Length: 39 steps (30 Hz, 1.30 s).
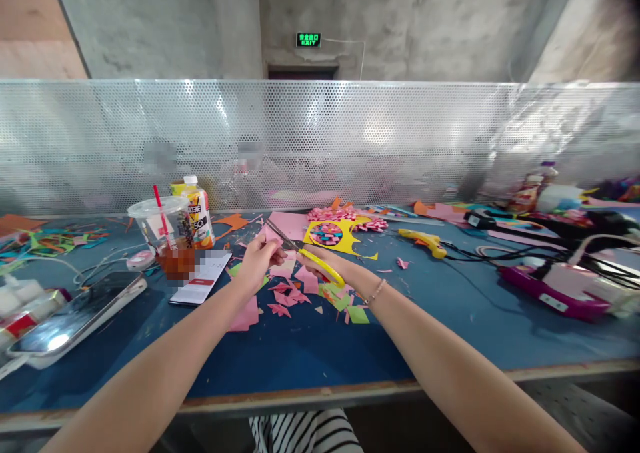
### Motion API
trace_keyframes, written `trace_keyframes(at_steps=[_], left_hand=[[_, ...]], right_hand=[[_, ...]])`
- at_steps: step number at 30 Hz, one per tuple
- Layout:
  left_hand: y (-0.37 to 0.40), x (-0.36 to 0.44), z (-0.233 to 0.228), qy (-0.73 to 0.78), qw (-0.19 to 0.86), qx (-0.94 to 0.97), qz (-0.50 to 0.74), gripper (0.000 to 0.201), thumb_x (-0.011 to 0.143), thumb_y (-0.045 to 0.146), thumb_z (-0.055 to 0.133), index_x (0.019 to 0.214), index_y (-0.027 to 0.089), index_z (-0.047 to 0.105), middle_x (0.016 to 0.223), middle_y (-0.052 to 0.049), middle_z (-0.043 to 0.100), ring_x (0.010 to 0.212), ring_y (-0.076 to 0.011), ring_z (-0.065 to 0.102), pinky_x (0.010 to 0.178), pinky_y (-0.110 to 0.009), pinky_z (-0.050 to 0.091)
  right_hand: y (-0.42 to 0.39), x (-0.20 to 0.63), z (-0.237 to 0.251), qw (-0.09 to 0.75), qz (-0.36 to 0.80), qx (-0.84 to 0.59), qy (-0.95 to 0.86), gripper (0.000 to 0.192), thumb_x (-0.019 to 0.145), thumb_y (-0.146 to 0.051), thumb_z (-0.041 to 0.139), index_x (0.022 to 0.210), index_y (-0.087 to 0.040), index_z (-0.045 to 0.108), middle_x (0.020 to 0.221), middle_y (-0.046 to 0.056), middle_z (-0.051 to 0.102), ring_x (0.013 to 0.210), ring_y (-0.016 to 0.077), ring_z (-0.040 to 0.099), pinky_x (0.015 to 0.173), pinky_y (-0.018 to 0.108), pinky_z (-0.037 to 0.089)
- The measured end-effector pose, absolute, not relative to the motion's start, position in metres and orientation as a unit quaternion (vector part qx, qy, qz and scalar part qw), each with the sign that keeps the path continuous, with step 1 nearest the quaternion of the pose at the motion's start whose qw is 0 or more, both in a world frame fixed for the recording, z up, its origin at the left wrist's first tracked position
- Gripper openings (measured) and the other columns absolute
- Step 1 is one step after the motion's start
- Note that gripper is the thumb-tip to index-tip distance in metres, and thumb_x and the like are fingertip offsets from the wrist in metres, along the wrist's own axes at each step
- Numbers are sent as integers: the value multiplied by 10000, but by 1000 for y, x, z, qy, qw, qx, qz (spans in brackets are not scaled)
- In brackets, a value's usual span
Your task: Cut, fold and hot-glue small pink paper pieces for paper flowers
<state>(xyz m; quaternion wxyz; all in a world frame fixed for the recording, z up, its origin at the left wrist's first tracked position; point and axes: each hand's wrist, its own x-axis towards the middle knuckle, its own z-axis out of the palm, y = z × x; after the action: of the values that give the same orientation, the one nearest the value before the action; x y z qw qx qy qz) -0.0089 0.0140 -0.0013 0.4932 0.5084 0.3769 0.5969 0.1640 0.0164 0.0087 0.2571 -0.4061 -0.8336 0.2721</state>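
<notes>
My right hand (334, 266) grips yellow-handled scissors (305, 253), whose blades point up and to the left. My left hand (259, 261) pinches a small pink paper piece (284, 267) right at the blades. Both hands hover over a blue table (310, 353), above a scatter of pink, green and yellow paper scraps (300, 296). A yellow cut-out sheet with a round patterned centre (336, 235) lies just beyond the hands, beside a pile of pink folded bits (345, 216).
A plastic cup with a red straw (165, 236) and a juice bottle (199, 216) stand at the left. A phone (75, 319) and a card (203, 277) lie nearby. A yellow glue gun (425, 241), cables and a pink device (550, 289) are at right. A perforated metal screen (320, 139) backs the table.
</notes>
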Motion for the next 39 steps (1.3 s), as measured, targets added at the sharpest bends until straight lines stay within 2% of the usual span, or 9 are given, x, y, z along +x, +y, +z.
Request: trace_keyframes(at_steps=[3,12,22,26,30,33,37,39], left_hand=[[13,-9,-2,369,485,518,600,102,667,244,557,676,156,507,534,-3,571,459,-92,502,492,-230,388],[14,-10,-3,374,483,520,597,78,678,231,544,660,162,512,534,1,558,456,-87,489,484,-228,382],[12,-9,0,356,514,493,605,92,663,226,557,670,153,502,537,5,563,460,-71,480,492,-207,373],[11,-8,0,358,517,494,601,136,651,258,586,672,151,505,521,10,557,448,-75,479,479,-208,374],[9,-9,0,357,519,523,574,177,663,298,605,680,150,507,545,8,568,458,-82,497,495,-218,400],[9,-9,-2,373,519,528,559,207,665,337,612,709,155,523,614,-12,607,529,-112,555,579,-260,451],[13,-9,-6,377,487,553,561,242,652,365,623,765,155,579,771,-40,630,699,-149,591,670,-272,448],[16,-11,-9,392,426,591,562,227,664,378,613,717,159,589,705,-17,598,672,-134,554,638,-248,421]], right_hand=[[14,165,11,245,282,-414,-830,347,789,-538,414,789,-195,460,635,-11,438,540,110,398,493,264,340],[13,161,13,238,280,-421,-829,349,816,-529,362,788,-197,462,600,-21,414,516,106,373,485,261,321],[20,155,8,246,167,-424,-856,366,833,-496,350,694,-177,463,675,15,487,574,110,411,552,265,347],[24,152,6,232,135,-441,-856,360,844,-470,347,745,-160,502,698,26,525,576,108,433,543,253,344],[32,157,1,219,95,-493,-837,420,814,-547,373,776,-153,513,690,39,568,597,132,506,524,242,334],[37,166,-4,225,39,-545,-807,437,788,-552,423,902,-138,503,784,89,610,699,184,575,552,245,358],[41,178,-9,200,-13,-590,-782,488,753,-498,496,1058,-120,450,935,137,601,836,249,595,631,284,417],[40,182,-11,179,-42,-598,-780,524,730,-474,532,1107,-124,430,1046,154,555,894,268,583,669,314,439]])
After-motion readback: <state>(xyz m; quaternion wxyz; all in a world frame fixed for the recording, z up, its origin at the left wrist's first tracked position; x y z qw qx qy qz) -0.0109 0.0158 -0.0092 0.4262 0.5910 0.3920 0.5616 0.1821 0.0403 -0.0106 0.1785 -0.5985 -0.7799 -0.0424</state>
